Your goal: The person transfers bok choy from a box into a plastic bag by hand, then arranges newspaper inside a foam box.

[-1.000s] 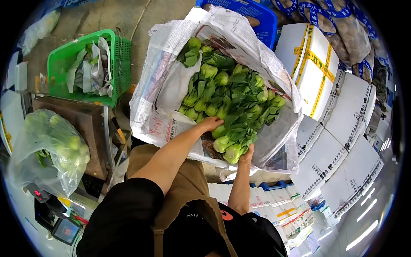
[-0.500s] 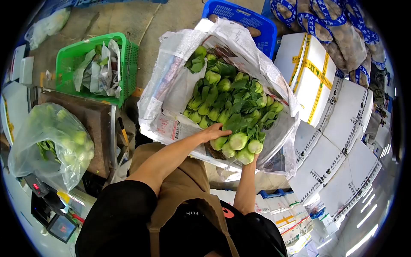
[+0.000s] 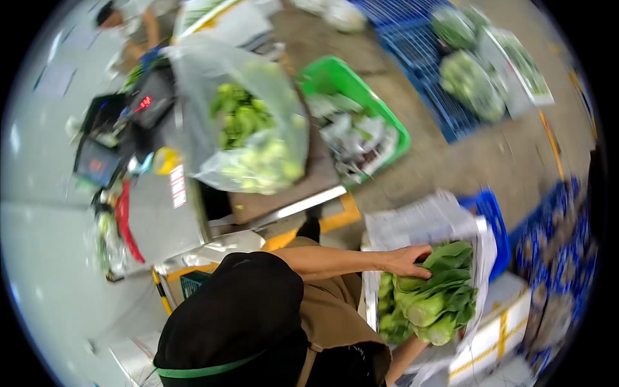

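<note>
A leafy bunch of bok choy is between my two hands, over the box lined with printed paper. My left hand grips it from above, its fingers curled over the leaves. From below, my right hand supports the bunch; its fingers are mostly hidden under the stalks. More bok choy shows in the box beside my hands. On the brown-topped scale to the left rests a clear plastic bag of bok choy, its mouth open.
A green basket holding crumpled paper stands beyond the scale. Blue pallets carry bagged vegetables. A red-lit display sits on the metal counter. Another person is at the far upper left. A blue crate adjoins the box.
My view has swung left toward the bag and scale, so the box now appears lower right. The bunch of bok choy is gathered up between both hands, higher above the box.
</note>
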A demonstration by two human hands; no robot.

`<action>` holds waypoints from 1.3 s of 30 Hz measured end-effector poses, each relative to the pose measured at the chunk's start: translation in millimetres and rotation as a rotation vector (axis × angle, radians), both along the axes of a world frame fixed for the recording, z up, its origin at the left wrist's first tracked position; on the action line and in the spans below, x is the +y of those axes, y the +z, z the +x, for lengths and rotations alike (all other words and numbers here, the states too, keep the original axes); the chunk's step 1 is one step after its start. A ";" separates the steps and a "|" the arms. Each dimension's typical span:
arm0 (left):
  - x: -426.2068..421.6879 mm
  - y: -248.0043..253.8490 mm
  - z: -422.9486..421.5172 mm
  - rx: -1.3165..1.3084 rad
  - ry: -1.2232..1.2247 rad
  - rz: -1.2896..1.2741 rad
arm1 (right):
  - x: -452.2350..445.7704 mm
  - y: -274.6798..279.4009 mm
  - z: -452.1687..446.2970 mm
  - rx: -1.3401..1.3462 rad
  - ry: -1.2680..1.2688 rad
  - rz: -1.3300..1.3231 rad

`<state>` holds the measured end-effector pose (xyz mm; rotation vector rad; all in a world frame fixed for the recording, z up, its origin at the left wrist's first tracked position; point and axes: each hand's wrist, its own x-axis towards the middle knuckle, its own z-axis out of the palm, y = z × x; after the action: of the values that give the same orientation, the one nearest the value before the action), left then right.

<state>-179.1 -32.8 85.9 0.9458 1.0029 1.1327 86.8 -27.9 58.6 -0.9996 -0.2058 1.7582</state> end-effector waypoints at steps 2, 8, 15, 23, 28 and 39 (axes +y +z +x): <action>-15.7 58.0 -89.6 0.216 0.100 -0.024 | 27.7 20.3 -77.0 0.095 0.180 0.082; -128.9 150.1 -270.9 0.157 0.692 0.020 | 53.9 86.3 -357.9 0.512 0.783 0.169; -269.5 51.3 -407.7 0.008 1.370 -0.112 | -62.2 122.4 -607.1 0.474 1.382 0.007; -275.6 -1.1 -513.3 0.296 1.546 -0.317 | -32.5 -21.0 -771.5 0.260 1.469 0.048; -240.0 -68.0 -526.9 0.432 1.561 -0.604 | 8.9 -7.4 -766.2 -0.520 1.308 0.488; -239.2 -2.7 -498.3 1.283 1.402 -0.502 | -20.0 7.4 -717.2 -1.153 1.064 1.383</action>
<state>-677.4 -272.0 83.2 0.3487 3.1244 1.1025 -630.4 -47.8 66.1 -0.6400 -2.6002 1.0166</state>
